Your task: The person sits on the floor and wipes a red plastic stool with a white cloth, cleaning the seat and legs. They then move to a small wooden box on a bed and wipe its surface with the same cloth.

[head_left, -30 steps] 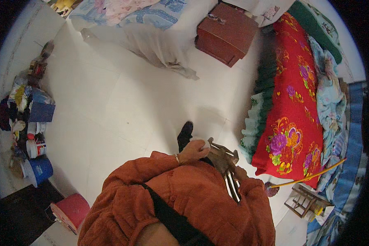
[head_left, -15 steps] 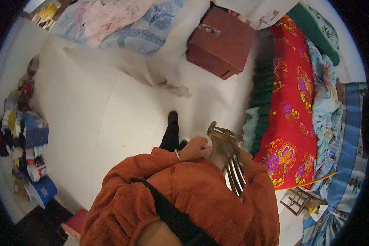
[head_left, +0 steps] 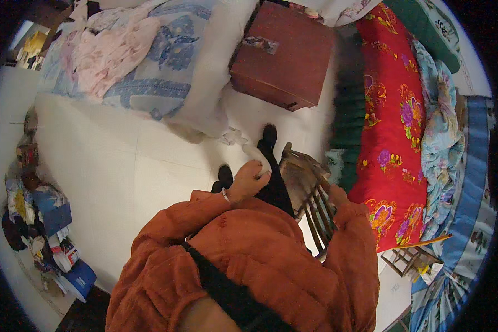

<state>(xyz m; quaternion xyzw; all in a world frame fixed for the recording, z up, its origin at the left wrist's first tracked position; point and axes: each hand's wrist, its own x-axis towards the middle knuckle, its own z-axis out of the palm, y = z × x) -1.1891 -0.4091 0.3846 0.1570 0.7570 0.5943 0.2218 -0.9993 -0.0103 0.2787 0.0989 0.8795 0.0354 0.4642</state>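
Observation:
I am walking in an orange top and dark trousers. My left hand point(head_left: 246, 181) is in front of my body, its fingers curled around something whitish that I cannot make out. My right hand point(head_left: 336, 195) grips the top of a worn wooden chair point(head_left: 300, 164) with a slatted back. The chair hangs or stands tilted at my right side, its slats next to my right sleeve. Whether its legs touch the floor is hidden.
A red-brown box point(head_left: 285, 52) stands ahead, beside a bed with blue patterned bedding point(head_left: 166, 55). Along the right runs a red flowered quilt point(head_left: 390, 160). Shelf clutter with a blue box point(head_left: 55, 218) lines the left wall. A small wooden stool point(head_left: 406, 260) stands at lower right.
I have stepped forward, and my right foot is now ahead. The chair has come along in my right hand. My left hand has moved a little left and away from the chair.

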